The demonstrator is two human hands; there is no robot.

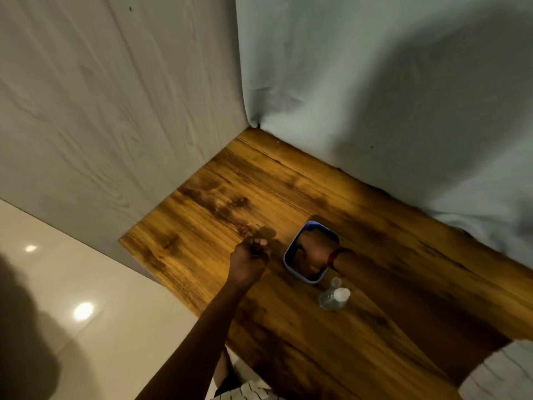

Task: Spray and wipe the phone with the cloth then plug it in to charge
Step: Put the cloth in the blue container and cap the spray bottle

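Note:
My left hand point(250, 255) hovers just over the wooden table point(375, 327), left of a small blue tub point(288, 249). Its fingers are curled closed, and in the dim light I make out nothing in them. My right hand point(313, 254), with a red band at the wrist, reaches down into the blue tub. Its fingers are hidden inside. A clear spray bottle point(334, 297) with a white top stands on the table just in front of the tub. No phone, cloth or charging cable shows in this view.
A pale wood-grain panel point(115, 125) walls the table's left side. A light blue-grey cloth backdrop point(389, 96) hangs along its far edge. Glossy floor tiles point(86, 284) lie beyond the table's left edge. A striped garment point(248, 392) shows at the bottom.

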